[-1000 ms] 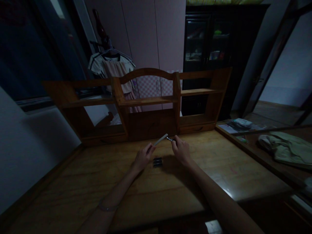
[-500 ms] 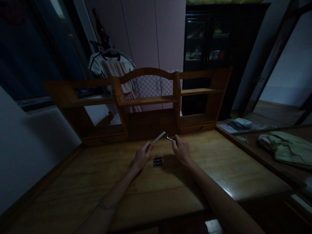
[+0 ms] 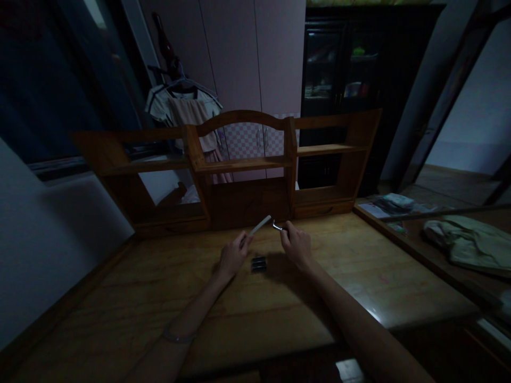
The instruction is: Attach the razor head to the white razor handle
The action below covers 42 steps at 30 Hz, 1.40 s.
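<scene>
My left hand (image 3: pixel 233 256) is closed around one end of a pale, slim stick-like piece (image 3: pixel 261 225), which points up and to the right. My right hand (image 3: pixel 296 243) grips a small shiny metal piece with a bent, hooked end (image 3: pixel 276 226); the rest of it is hidden in the fingers. The stick's tip and the hook are close together but look apart. On the wooden desk (image 3: pixel 255 319), between and just below both hands, lies a small black item in several short strips (image 3: pixel 258 264); its kind is too dim to tell.
A wooden shelf unit (image 3: pixel 243 167) stands along the desk's back edge. A wall (image 3: pixel 59 229) borders the left side. To the right, a lower surface holds a pale green cloth item (image 3: pixel 471 242) and plastic packets (image 3: pixel 395 201). Clothes (image 3: pixel 186 109) hang behind the shelves.
Almost nothing differs. The bent metal piece in my right hand has shifted very slightly left; both hands keep their holds.
</scene>
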Motion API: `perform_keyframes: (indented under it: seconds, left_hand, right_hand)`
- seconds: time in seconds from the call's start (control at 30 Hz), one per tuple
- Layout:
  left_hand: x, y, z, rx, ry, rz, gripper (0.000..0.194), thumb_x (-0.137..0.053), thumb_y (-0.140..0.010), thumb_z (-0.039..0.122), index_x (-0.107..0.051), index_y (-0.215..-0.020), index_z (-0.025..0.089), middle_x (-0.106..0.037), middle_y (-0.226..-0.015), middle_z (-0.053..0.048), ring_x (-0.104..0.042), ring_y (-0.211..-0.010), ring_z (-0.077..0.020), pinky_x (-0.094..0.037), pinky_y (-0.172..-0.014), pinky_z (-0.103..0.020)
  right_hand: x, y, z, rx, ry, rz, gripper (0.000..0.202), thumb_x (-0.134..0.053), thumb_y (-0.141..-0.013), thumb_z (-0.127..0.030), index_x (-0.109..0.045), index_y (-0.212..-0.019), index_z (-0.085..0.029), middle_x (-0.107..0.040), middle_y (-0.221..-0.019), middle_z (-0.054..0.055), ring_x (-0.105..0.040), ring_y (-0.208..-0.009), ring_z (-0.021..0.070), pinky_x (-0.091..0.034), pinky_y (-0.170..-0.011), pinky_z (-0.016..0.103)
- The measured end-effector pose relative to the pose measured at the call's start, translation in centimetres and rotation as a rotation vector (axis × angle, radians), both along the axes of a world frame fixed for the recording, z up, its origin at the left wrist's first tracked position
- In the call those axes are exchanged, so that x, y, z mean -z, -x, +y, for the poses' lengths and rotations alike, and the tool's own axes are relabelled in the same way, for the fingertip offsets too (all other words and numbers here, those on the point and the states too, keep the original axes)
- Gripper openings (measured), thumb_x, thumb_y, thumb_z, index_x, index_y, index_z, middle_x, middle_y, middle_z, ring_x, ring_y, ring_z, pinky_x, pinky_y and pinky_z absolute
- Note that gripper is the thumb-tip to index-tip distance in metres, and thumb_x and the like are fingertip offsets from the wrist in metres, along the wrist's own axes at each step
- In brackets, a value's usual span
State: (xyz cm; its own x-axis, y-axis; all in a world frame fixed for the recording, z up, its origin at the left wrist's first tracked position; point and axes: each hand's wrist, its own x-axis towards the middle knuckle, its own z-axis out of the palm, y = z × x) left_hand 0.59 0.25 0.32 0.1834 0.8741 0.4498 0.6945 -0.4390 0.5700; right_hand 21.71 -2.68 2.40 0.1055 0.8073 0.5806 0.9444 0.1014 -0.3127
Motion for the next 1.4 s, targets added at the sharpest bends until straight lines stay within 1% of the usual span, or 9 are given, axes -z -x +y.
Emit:
perform_keyframes:
  seconds: [0.13, 0.27, 0.5, 0.73, 0.87, 1.0, 1.17, 1.3, 1.4]
  left_hand:
    - [-0.3, -0.1, -0.4, 0.063, -0.009, -0.032, 0.034, -0.037, -0.091, 0.047, -0.055, -0.082, 0.019, -0.055, -0.065, 0.002, -0.053, -0.06, -0.0119, -0.032, -0.056, -0.02]
    - [-0.6, -0.6, -1.0, 0.123, -0.006, -0.008, 0.033, -0.039, -0.09, 0.045, -0.058, -0.082, 0.019, -0.059, -0.069, 0.001, -0.054, -0.062, -0.0118, -0.032, -0.058, -0.02]
    - [-0.3, -0.6, -0.7, -0.015, -0.003, 0.073, 0.032, -0.039, -0.091, 0.047, -0.058, -0.087, 0.021, -0.063, -0.073, -0.001, -0.058, -0.068, -0.0143, -0.032, -0.06, -0.021]
    - [-0.2, 0.3, 0.2, -0.07, -0.022, -0.011, 0.035, -0.034, -0.092, 0.048, -0.055, -0.085, 0.021, -0.055, -0.065, 0.002, -0.053, -0.06, -0.0128, -0.03, -0.056, -0.021]
    - [-0.4, 0.1, -0.2, 0.016, -0.023, -0.029, 0.035, -0.036, -0.091, 0.048, -0.055, -0.083, 0.02, -0.055, -0.066, 0.002, -0.052, -0.059, -0.0118, -0.032, -0.057, -0.02]
    - [-0.4, -0.5, -0.8, 0.11, -0.003, 0.007, 0.031, -0.039, -0.09, 0.045, -0.058, -0.086, 0.02, -0.059, -0.07, 0.001, -0.055, -0.063, -0.0122, -0.032, -0.058, -0.02]
    - [0.1, -0.3, -0.3, 0.015, 0.002, 0.045, 0.033, -0.039, -0.09, 0.047, -0.058, -0.086, 0.021, -0.06, -0.071, -0.001, -0.056, -0.063, -0.0135, -0.032, -0.059, -0.021]
    - [0.3, 0.2, 0.6, -0.061, -0.002, -0.008, 0.034, -0.037, -0.09, 0.047, -0.056, -0.083, 0.02, -0.057, -0.066, 0.0, -0.053, -0.059, -0.0127, -0.03, -0.056, -0.021]
    - [0.0, 0.5, 0.6, -0.036, -0.011, -0.058, 0.035, -0.036, -0.09, 0.047, -0.055, -0.082, 0.019, -0.055, -0.065, 0.002, -0.051, -0.058, -0.0117, -0.03, -0.055, -0.02]
  right_hand:
    - [-0.1, 0.0, 0.0, 0.005, -0.003, 0.003, 0.019, -0.038, -0.091, -0.026, -0.055, -0.089, -0.019, -0.066, -0.074, 0.004, -0.057, -0.063, 0.0146, -0.019, -0.056, 0.028]
    - [-0.1, 0.0, -0.1, 0.01, -0.02, 0.009, 0.018, -0.039, -0.091, -0.028, -0.054, -0.09, -0.019, -0.066, -0.075, 0.004, -0.057, -0.064, 0.0149, -0.02, -0.057, 0.028]
    - [-0.1, 0.1, -0.1, -0.018, -0.047, 0.033, 0.017, -0.039, -0.09, -0.025, -0.054, -0.09, -0.018, -0.066, -0.079, 0.004, -0.057, -0.067, 0.0151, -0.022, -0.058, 0.027]
    - [-0.3, 0.1, -0.1, -0.015, -0.024, 0.042, 0.017, -0.04, -0.089, -0.025, -0.055, -0.089, -0.018, -0.066, -0.079, 0.004, -0.057, -0.066, 0.0149, -0.021, -0.057, 0.028]
    - [-0.3, 0.1, -0.2, -0.013, -0.021, 0.038, 0.018, -0.039, -0.089, -0.026, -0.055, -0.089, -0.018, -0.066, -0.077, 0.004, -0.056, -0.065, 0.0149, -0.021, -0.057, 0.028]
    - [-0.1, 0.0, 0.0, -0.015, -0.038, 0.037, 0.017, -0.04, -0.089, -0.026, -0.054, -0.09, -0.018, -0.065, -0.077, 0.004, -0.056, -0.065, 0.015, -0.021, -0.057, 0.027]
    - [0.0, 0.1, 0.0, -0.03, -0.036, 0.03, 0.016, -0.04, -0.088, -0.026, -0.054, -0.088, -0.018, -0.065, -0.077, 0.004, -0.056, -0.066, 0.0148, -0.021, -0.057, 0.027]
    - [-0.1, 0.1, -0.1, -0.038, -0.029, 0.038, 0.016, -0.041, -0.088, -0.026, -0.055, -0.087, -0.018, -0.065, -0.076, 0.004, -0.055, -0.065, 0.0145, -0.021, -0.057, 0.027]
    - [-0.2, 0.1, -0.1, -0.029, -0.024, 0.042, 0.016, -0.041, -0.088, -0.025, -0.055, -0.087, -0.018, -0.065, -0.076, 0.003, -0.055, -0.064, 0.0143, -0.02, -0.056, 0.027]
